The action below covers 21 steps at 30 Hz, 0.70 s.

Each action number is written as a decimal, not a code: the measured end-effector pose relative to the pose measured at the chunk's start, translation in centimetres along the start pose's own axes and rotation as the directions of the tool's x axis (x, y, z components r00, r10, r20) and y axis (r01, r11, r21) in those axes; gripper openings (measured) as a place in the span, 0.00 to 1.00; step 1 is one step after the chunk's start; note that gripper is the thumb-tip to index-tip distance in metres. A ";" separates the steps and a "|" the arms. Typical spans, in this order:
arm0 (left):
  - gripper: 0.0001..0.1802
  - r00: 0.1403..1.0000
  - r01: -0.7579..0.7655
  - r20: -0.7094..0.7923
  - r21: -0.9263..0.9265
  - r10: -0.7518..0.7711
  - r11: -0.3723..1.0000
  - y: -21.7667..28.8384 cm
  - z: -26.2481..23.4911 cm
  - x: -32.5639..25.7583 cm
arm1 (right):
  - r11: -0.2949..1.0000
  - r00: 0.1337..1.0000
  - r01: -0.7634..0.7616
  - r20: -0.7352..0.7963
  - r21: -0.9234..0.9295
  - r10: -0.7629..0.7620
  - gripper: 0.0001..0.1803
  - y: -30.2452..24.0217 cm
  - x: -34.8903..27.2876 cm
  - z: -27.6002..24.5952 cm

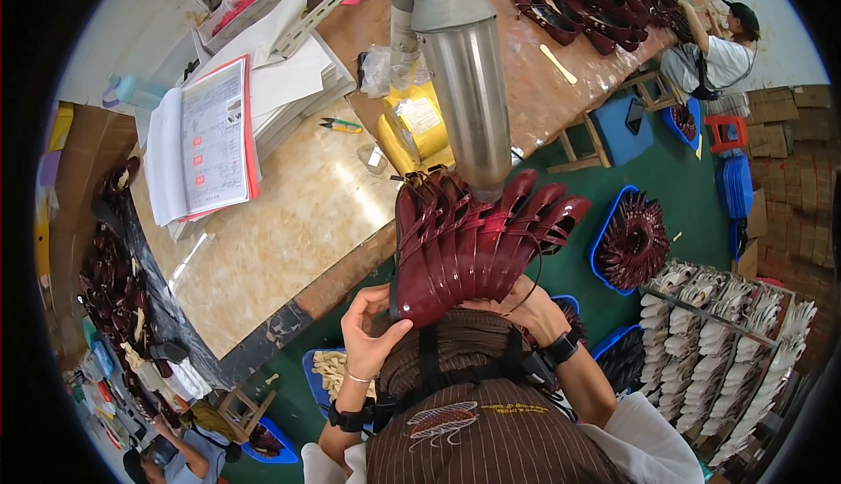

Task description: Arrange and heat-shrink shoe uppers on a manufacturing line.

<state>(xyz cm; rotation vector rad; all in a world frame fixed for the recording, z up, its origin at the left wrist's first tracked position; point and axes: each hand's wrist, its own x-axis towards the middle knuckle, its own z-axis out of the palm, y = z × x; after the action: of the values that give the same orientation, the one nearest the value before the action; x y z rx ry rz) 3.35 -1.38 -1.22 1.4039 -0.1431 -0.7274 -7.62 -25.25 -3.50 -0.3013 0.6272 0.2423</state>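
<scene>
Burgundy shoes (460,252) are pinched by the left hand (366,337) (the right hand's (538,314) closure cannot be told) beside the counter's (302,199) edge, long axes fanned forward.

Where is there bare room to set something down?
The widest free patch is the pale tabletop between the open folder and the table's near edge. Crowded: around the metal pipe, where the yellow device stands and left hand and right hand hold maroon shoes.

The left hand (366,333) curls, thumb pointing inward, opposite the bent right hand (538,316), both forearms (585,383) slanting inward.
</scene>
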 end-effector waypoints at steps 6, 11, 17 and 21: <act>0.24 0.999 -0.003 -0.053 -0.016 0.002 1.000 0.0 -0.5 -0.7 | 0.998 0.999 -0.046 -0.005 -0.053 0.045 0.30 -0.2 0.9 0.6; 0.25 0.995 -0.012 -0.095 -0.017 0.010 1.000 -0.1 -0.9 -1.5 | 0.997 0.998 -0.062 0.021 -0.051 0.063 0.33 0.2 1.4 0.7; 0.25 0.991 -0.034 -0.131 -0.032 0.029 0.999 -0.9 -1.9 -2.4 | 0.994 0.994 -0.100 0.052 0.037 0.098 0.28 0.6 1.8 1.6; 0.26 0.989 -0.043 -0.149 -0.118 0.025 0.992 -1.0 -2.2 -2.9 | 0.990 0.992 -0.130 0.005 -0.053 0.130 0.27 0.9 2.6 2.1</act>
<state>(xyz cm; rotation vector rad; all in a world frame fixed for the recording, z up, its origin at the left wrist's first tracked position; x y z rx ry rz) 1.78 2.06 -1.64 1.3305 -0.0068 -0.5925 -4.74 -23.31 -3.60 -0.3105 0.6339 0.3853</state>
